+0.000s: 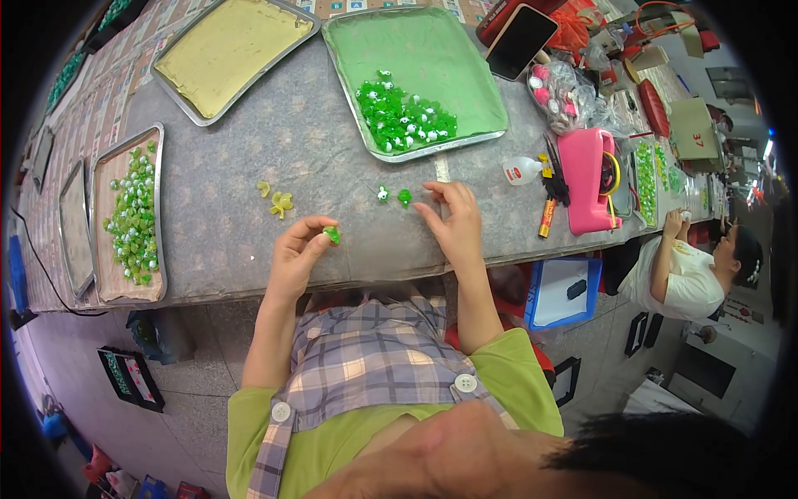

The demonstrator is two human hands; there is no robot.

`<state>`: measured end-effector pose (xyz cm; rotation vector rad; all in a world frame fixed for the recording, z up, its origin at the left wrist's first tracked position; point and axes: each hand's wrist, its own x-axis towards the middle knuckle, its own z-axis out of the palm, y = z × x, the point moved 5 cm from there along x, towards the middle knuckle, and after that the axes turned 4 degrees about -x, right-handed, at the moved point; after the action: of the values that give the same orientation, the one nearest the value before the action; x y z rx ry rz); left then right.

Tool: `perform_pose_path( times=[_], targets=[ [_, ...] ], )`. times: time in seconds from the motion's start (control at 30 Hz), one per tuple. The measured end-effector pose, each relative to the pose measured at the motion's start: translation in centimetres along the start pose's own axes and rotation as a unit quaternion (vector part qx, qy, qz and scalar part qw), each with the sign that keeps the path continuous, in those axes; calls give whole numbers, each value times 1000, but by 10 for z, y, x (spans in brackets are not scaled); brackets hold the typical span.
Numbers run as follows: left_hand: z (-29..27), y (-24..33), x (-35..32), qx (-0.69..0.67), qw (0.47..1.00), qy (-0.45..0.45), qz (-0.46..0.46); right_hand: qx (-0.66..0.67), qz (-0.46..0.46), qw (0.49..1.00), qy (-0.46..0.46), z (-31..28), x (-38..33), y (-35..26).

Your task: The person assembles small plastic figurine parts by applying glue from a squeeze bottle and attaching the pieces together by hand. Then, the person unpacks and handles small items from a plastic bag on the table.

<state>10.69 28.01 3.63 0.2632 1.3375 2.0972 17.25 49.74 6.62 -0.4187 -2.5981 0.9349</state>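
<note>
My left hand (298, 254) pinches a small green plastic piece (332, 235) between thumb and fingertips, just above the grey tabletop. My right hand (453, 223) has its thumb and fingers apart with nothing between them. Close to its fingertips lies a dark green piece (405, 198), and left of that a green-and-white piece (382, 195). Yellowish flower-shaped pieces (282, 204) rest on the table beyond my left hand. A green-lined metal tray (432, 58) at the back holds a heap of green pieces with white parts (407, 118).
At left, a tray (160, 208) holds yellow-green pieces with white parts. A yellow-coated tray (233, 54) lies at the back. Rightward are a white bottle (522, 170), glue stick (547, 218), pink tape dispenser (586, 183) and phone (521, 41). Another person (686, 274) sits far right.
</note>
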Motion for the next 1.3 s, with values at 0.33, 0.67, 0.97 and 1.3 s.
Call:
perform_pose_path(
  times=[0.33,0.67,0.97,1.3],
  targets=[
    [5,-5,0,-9,1000,4,-5,-48,-30,998,-20,32,12,-38],
    [2,-14,12,64,997,35,3,-27,-102,993,-61,44,11,-18],
    [46,-27,31,-25,999,-23,8,15,-105,988,112,-60,0,5],
    [187,-73,52,218,945,-245,5,361,205,687,596,-295,-122,281]
  ],
)
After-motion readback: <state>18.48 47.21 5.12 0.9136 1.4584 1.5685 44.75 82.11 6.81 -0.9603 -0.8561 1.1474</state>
